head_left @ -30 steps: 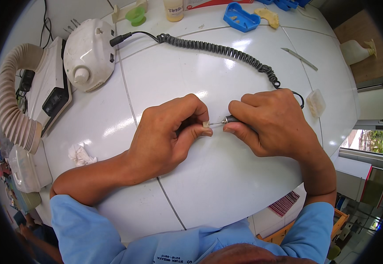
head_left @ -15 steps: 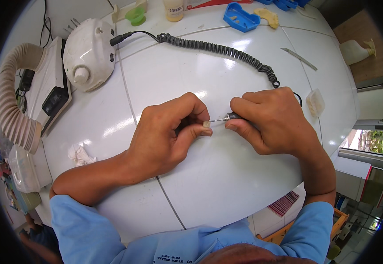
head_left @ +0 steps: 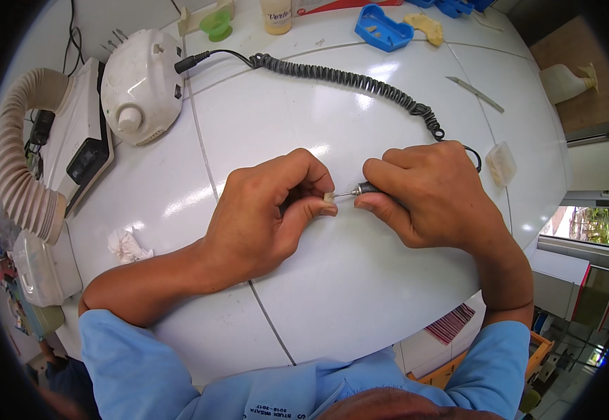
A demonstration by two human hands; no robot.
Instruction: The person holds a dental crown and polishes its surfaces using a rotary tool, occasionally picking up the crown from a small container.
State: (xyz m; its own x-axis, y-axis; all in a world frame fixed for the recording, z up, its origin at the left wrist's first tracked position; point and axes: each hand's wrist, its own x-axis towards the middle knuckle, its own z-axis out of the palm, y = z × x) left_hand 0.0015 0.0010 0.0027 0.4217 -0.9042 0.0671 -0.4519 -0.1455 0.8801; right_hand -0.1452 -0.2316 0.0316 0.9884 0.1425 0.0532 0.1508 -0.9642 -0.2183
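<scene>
Between the thumb and forefinger of my left hand (head_left: 259, 210) is a small cream-coloured block (head_left: 329, 197), mostly covered by the fingertips. My right hand (head_left: 434, 196) is wrapped round a rotary handpiece (head_left: 367, 188) with a dark grip and a metal nose. Its thin metal bur (head_left: 343, 194) points left, with the tip at the block; whether it touches cannot be made out. A coiled black cord (head_left: 346, 75) runs from behind my right hand to the white control unit (head_left: 141, 87) at the far left.
A ribbed suction hose (head_left: 21, 150) bends down at the left, near crumpled tissue (head_left: 129, 246). A knife-like metal tool (head_left: 475, 94) and a clear small box (head_left: 502, 164) lie right. Along the back stand a green cup (head_left: 216, 25), a bottle (head_left: 276, 17) and a blue tray (head_left: 381, 29).
My right hand and the handpiece have shifted very slightly left, closer to the block. The left hand stays nearly in place, still pinching the block.
</scene>
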